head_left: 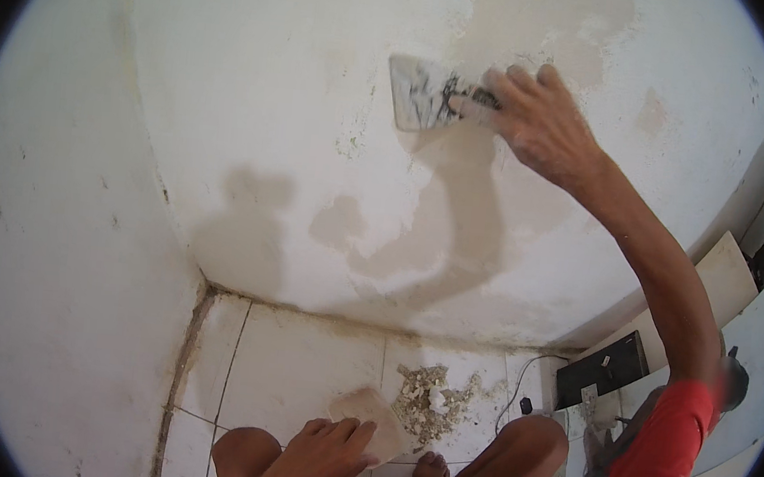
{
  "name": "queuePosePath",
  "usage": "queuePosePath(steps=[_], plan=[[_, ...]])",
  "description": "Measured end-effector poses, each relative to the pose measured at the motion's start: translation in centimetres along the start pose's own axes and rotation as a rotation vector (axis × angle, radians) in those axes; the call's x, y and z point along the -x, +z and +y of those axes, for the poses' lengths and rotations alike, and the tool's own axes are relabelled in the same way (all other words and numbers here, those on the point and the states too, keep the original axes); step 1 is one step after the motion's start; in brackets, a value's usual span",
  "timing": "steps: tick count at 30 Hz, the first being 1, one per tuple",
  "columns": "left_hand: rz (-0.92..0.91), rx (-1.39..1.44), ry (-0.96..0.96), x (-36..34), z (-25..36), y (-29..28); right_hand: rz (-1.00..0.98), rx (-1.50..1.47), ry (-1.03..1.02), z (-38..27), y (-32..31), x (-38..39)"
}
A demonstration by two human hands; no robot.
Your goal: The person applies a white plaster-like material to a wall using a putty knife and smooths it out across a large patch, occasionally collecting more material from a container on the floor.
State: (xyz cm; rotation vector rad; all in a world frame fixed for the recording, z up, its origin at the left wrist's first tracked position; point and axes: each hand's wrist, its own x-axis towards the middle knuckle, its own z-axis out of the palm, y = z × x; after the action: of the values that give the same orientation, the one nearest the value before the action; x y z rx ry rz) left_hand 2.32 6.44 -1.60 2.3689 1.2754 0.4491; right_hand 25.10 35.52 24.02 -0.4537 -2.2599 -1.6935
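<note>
My right hand [538, 120] grips the dark handle of a putty knife [417, 94], its wide blade smeared with white filler. The blade lies against, or very close to, the white wall [306, 68], beside a beige patch [546, 26] on its surface. Low down near my knees, my left hand [317, 460] has its fingers curled over the edge of a flat, pale, squarish plate [375, 424]. What the plate is, and whether any filler lies on it, I cannot make out.
A heap of crumbled plaster [429, 406] lies on the white tiled floor [290, 358] near my foot. To the right are a black flat box [604, 371], a cable [514, 395] and leaning boards [714, 286]. A second wall [64, 238] meets the first at the left.
</note>
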Motion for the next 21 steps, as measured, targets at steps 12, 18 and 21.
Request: queuePosePath(steps=[12, 18, 21], plan=[[-0.009, 0.045, -0.104, -0.5, -0.3, -0.2, -0.138, 0.186, 0.053, 6.2, -2.1, 3.1], [-0.035, 0.028, -0.124, -0.8, -0.1, -0.6, -0.192, 0.195, 0.208, 9.9, -4.8, 4.3], [-0.051, 0.002, -0.112, -0.7, 0.3, -0.9, -0.165, 0.216, 0.222, 11.6, -3.4, 6.9]])
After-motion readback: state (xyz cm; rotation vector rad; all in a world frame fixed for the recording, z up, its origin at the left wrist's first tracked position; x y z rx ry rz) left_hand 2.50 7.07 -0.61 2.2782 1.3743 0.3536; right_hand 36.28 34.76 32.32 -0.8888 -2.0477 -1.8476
